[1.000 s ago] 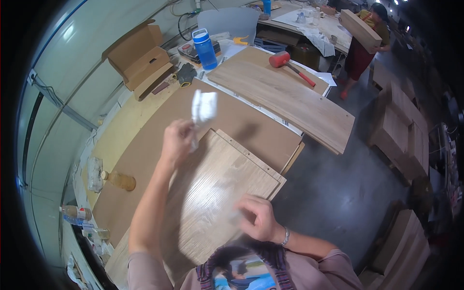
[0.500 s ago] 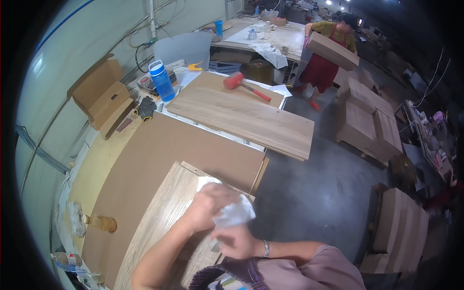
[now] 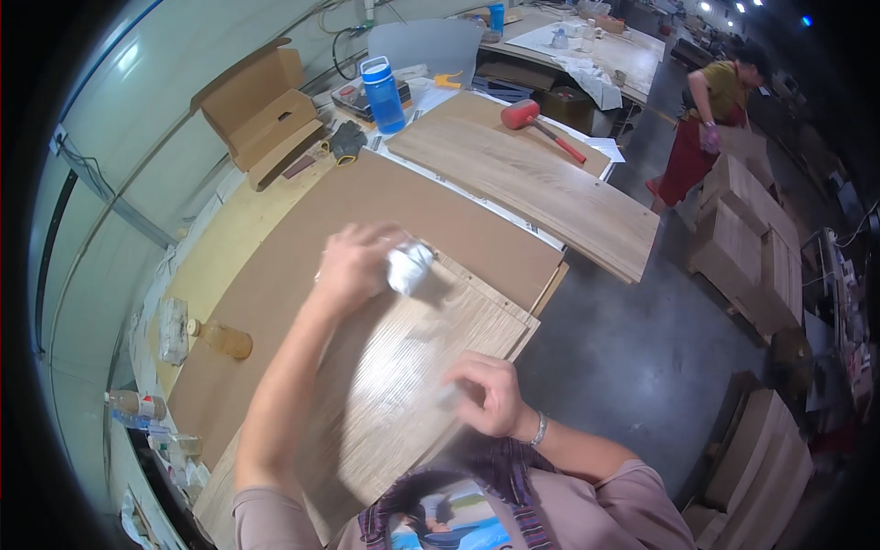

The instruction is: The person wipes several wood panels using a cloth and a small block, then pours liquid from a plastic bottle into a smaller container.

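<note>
White, probably soft and light, best bunched by its middle, the cloth [image 3: 410, 269] is pinched in the left hand [image 3: 353, 264] over the board [image 3: 431, 335]'s far-left corner, while the right hand [image 3: 500, 396] is curled by the board's right edge, hold unclear.

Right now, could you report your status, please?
Left hand holds cloth at far end of board. Right hand curled by right edge. Bottle apart, on left.

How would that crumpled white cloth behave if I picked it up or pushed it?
The crumpled white cloth would probably flop, since it bunches at the left hand. It's likely light, as one hand holds it. Pushed, it may crumple, lacking a firm shape.
</note>
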`<act>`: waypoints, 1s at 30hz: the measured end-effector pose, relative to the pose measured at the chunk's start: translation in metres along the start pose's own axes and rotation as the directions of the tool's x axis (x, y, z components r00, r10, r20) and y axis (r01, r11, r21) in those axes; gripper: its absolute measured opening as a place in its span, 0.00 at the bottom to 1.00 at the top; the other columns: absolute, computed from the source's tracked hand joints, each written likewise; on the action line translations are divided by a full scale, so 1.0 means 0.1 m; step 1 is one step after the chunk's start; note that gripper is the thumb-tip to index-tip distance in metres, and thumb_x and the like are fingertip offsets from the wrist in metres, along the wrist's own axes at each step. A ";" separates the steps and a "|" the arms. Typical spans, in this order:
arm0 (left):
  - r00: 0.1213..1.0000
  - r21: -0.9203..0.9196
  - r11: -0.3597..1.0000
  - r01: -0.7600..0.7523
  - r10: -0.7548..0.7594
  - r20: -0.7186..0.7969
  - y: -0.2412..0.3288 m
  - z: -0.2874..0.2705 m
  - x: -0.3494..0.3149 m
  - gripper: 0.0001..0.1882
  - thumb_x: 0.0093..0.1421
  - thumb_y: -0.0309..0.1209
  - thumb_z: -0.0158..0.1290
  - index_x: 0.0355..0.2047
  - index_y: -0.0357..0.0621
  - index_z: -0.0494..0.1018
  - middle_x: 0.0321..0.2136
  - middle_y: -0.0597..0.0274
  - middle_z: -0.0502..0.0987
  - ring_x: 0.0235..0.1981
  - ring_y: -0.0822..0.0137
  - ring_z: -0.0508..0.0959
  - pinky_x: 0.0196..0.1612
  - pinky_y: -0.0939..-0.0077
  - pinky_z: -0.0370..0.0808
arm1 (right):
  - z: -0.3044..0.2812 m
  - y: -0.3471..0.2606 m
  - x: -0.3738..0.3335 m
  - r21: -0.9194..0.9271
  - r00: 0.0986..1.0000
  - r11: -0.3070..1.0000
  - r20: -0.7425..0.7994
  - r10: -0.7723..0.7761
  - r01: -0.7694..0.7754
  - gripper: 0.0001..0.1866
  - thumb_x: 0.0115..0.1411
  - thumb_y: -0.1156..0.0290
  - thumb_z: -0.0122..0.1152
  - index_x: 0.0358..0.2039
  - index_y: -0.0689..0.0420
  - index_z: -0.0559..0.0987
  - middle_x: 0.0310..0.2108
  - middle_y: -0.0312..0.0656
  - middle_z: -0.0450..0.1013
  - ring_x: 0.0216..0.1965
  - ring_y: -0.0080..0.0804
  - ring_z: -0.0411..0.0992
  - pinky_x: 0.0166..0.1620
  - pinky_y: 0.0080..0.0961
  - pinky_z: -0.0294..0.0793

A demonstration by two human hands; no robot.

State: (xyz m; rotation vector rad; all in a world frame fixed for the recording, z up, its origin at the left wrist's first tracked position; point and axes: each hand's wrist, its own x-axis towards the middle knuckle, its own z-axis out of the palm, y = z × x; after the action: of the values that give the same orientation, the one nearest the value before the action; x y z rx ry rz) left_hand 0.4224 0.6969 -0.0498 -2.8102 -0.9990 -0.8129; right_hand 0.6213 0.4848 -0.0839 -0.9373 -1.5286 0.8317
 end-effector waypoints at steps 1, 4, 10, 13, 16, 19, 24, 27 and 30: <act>0.992 0.078 0.993 -0.089 0.081 0.101 0.08 -0.01 -0.06 0.17 0.51 0.28 0.58 0.43 0.50 0.83 0.43 0.57 0.83 0.41 0.53 0.79 0.44 0.56 0.75 | 0.01 -0.02 0.00 -0.009 1.000 1.000 0.010 0.016 -0.016 0.10 0.46 0.79 0.60 0.32 0.60 0.79 0.24 0.39 0.70 0.22 0.28 0.69 0.26 0.23 0.68; 0.923 0.279 0.904 0.323 -0.366 0.119 -0.07 -0.21 -0.16 0.15 0.51 0.26 0.54 0.38 0.52 0.84 0.41 0.60 0.83 0.45 0.54 0.77 0.50 0.60 0.72 | 0.05 -0.05 0.00 0.008 0.999 0.999 0.032 0.033 -0.034 0.10 0.46 0.80 0.60 0.32 0.61 0.79 0.24 0.39 0.70 0.22 0.26 0.68 0.27 0.21 0.67; 0.886 -0.004 0.887 0.462 -0.461 0.044 0.31 -0.89 -0.95 0.09 0.50 0.33 0.52 0.29 0.47 0.80 0.23 0.55 0.78 0.28 0.50 0.77 0.35 0.59 0.73 | 0.07 -0.01 -0.09 0.363 0.967 0.901 0.005 0.255 -0.240 0.14 0.55 0.86 0.55 0.43 0.65 0.79 0.35 0.38 0.74 0.33 0.21 0.75 0.35 0.16 0.74; 0.932 -0.265 0.894 0.360 -0.336 0.132 1.12 -1.38 -1.20 0.16 0.51 0.42 0.61 0.36 0.45 0.80 0.18 0.59 0.76 0.22 0.56 0.76 0.28 0.62 0.72 | 0.26 -0.23 -0.01 0.096 0.992 0.990 -0.059 0.111 -0.105 0.14 0.57 0.86 0.59 0.45 0.65 0.79 0.40 0.41 0.75 0.38 0.22 0.76 0.40 0.17 0.76; 0.978 -0.058 0.977 0.204 -0.206 -0.035 1.61 -1.47 -1.39 0.26 0.46 0.45 0.69 0.42 0.46 0.80 0.17 0.67 0.75 0.21 0.63 0.75 0.28 0.64 0.70 | 0.58 -0.50 -0.02 0.104 0.999 0.994 -0.040 -0.017 0.021 0.21 0.48 0.82 0.68 0.45 0.59 0.79 0.36 0.41 0.76 0.35 0.28 0.77 0.39 0.23 0.77; 0.970 0.105 0.967 0.234 -0.224 -0.095 1.75 -1.56 -1.71 0.26 0.41 0.40 0.70 0.43 0.49 0.80 0.16 0.69 0.73 0.20 0.65 0.73 0.29 0.67 0.68 | 0.89 -0.65 -0.05 0.081 0.981 0.979 0.050 -0.189 0.185 0.23 0.43 0.82 0.65 0.43 0.59 0.76 0.33 0.41 0.73 0.33 0.34 0.74 0.38 0.27 0.76; 0.916 0.336 0.852 0.401 -0.371 -0.152 1.87 -1.72 -2.28 0.27 0.37 0.31 0.64 0.43 0.51 0.81 0.15 0.68 0.70 0.21 0.64 0.71 0.29 0.66 0.67 | 1.40 -0.82 -0.18 0.087 0.975 0.988 0.171 -0.143 0.130 0.18 0.45 0.81 0.68 0.39 0.60 0.77 0.33 0.43 0.74 0.30 0.33 0.74 0.35 0.26 0.75; 0.887 0.316 0.829 0.461 -0.431 -0.164 1.93 -1.81 -2.58 0.24 0.40 0.30 0.61 0.43 0.51 0.82 0.16 0.67 0.71 0.20 0.63 0.71 0.29 0.66 0.67 | 1.62 -0.89 -0.30 0.096 0.943 0.977 0.259 -0.210 0.191 0.17 0.46 0.81 0.69 0.38 0.60 0.77 0.32 0.42 0.74 0.29 0.33 0.74 0.34 0.26 0.74; 0.796 0.121 0.793 0.597 -0.565 -0.219 2.01 -1.91 -2.93 0.24 0.40 0.29 0.59 0.43 0.49 0.82 0.17 0.65 0.72 0.21 0.62 0.71 0.27 0.66 0.67 | 1.70 -0.93 -0.36 0.093 0.894 0.965 0.361 -0.264 0.247 0.23 0.48 0.70 0.73 0.45 0.61 0.77 0.37 0.47 0.75 0.37 0.41 0.75 0.40 0.32 0.77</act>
State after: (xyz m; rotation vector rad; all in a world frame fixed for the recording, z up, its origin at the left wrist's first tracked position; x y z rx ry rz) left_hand 0.2638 0.3283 -0.0055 -2.2252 -1.8423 -0.9233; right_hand 0.4449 0.4083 -0.0415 -0.5442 -1.9032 0.8797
